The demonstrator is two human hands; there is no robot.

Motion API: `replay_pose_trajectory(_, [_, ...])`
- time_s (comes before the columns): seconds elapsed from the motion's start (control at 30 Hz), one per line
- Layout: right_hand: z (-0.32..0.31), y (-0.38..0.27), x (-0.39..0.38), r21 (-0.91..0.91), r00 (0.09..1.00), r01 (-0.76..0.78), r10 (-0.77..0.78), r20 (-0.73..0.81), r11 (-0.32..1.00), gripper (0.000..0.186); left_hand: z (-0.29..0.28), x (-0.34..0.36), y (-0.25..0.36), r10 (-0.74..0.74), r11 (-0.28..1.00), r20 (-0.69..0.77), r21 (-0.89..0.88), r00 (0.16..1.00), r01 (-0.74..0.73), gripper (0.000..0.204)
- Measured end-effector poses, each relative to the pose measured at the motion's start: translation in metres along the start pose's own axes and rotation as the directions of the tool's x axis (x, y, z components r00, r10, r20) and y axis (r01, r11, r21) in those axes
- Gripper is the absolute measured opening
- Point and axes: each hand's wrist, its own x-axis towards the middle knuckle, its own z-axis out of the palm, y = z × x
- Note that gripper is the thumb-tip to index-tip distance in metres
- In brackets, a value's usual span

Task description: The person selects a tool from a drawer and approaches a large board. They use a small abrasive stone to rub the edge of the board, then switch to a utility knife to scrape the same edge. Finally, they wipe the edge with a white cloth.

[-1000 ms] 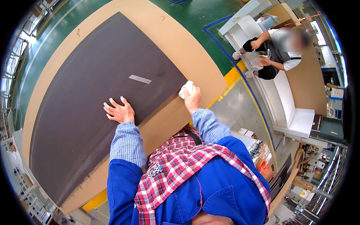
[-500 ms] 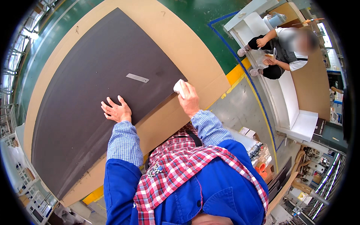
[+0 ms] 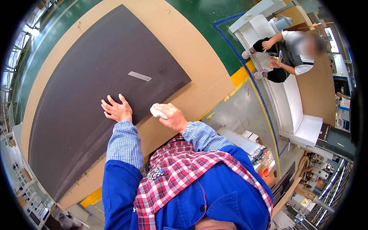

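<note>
— Pressing flat on the dark panel, the left hand has its fingers spread wide and grasps nothing. See it, left of centre?

— Yes. And the right hand?

— Just right of it, near the panel's lower right edge, fingers curled around a small white cloth, which touches the brown board right beside the panel.

— Where does the panel lie?

— It fills the upper left of the frame, lying flat on that larger brown board, with a small pale strip stuck near its middle.

— Anyone else about?

— At upper right, another person sits on a white bench, their hands together holding something too small to tell. Green floor runs along the top.
</note>
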Motion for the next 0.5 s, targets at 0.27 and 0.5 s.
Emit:
replay_pose_trajectory(0.27, [-0.031,0.051,0.044,-0.283,0.915,-0.33,0.232,-0.33,0.9,0.049,-0.002,0.001,0.007,0.008,1.0,0.004,-0.029,1.0,-0.008,0.061])
replay_pose_trajectory(0.5, [0.026,-0.011,0.023,-0.182,0.986,0.114,-0.089,0.138,0.977,0.037,-0.002,0.0,0.001,0.003,1.0,-0.008,-0.015,1.0,-0.003,0.06])
